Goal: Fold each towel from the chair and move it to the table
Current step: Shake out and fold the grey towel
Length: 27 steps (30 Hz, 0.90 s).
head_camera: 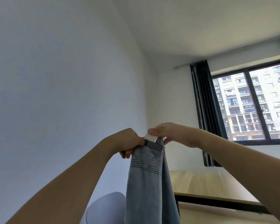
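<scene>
A blue-grey towel (145, 180) with dark stripe bands and a small white label hangs straight down in front of me, doubled over lengthwise. My left hand (130, 141) pinches its top edge on the left side. My right hand (166, 134) holds the same top edge from the right, fingers curled over the label. Both hands are raised close together, almost touching. The pale grey chair back (107, 206) shows at the bottom, left of the towel. The wooden table (205, 185) with a black frame lies to the right, below my right forearm.
A white wall fills the left and centre. A window (255, 104) with a dark frame and a dark curtain (204, 110) stands at the right, behind the table. The lower end of the towel is out of frame.
</scene>
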Each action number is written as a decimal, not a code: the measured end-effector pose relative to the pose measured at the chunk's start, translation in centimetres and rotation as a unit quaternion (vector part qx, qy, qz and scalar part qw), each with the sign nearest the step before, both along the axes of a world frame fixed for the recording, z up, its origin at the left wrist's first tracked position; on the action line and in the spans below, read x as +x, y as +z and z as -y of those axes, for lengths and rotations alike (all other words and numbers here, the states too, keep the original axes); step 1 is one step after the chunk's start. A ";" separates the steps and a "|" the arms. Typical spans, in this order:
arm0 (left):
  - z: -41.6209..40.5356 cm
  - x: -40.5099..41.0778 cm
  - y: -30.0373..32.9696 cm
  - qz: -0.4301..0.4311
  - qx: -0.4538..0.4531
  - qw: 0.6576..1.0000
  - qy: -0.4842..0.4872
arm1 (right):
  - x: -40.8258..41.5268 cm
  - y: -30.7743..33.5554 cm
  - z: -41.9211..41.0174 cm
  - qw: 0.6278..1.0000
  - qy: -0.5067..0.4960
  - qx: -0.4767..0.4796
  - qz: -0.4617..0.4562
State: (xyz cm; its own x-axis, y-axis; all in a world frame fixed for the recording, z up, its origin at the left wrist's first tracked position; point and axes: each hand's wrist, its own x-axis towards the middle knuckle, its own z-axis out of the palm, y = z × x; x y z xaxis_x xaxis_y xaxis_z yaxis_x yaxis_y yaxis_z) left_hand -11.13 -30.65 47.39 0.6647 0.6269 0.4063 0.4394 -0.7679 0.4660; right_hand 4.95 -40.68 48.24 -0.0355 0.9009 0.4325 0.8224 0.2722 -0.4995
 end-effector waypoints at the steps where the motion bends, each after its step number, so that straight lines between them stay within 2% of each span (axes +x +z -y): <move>1: 0.5 -0.2 0.5 -0.010 0.000 1.000 0.008 | -0.3 0.0 0.3 0.999 -0.015 0.005 0.034; 6: 2.3 -1.6 1.8 0.025 -0.018 1.000 -0.004 | -0.5 -0.3 2.1 0.994 -0.066 0.057 0.071; 12: 3.6 -2.8 1.9 0.041 -0.033 0.997 -0.064 | -0.4 -1.2 2.0 0.980 -0.039 0.166 0.104; 16: 4.3 -2.8 2.0 0.033 -0.034 0.995 -0.087 | -1.1 -1.4 2.2 0.981 -0.011 0.157 0.113; 19: 4.3 -2.7 2.1 0.015 -0.022 0.996 -0.083 | -1.2 -1.1 2.6 0.978 -0.025 0.171 0.115; 22: 3.9 -2.7 1.9 -0.030 0.013 0.998 -0.057 | -0.7 -0.6 4.0 0.991 -0.043 0.107 0.067; 25: 3.8 -2.1 1.5 -0.051 0.061 0.996 -0.034 | -0.3 -0.4 4.8 0.987 -0.088 0.078 0.110; 27: 3.9 -1.2 1.3 -0.025 0.086 0.995 -0.034 | -0.1 -0.4 4.9 0.985 -0.096 0.078 0.120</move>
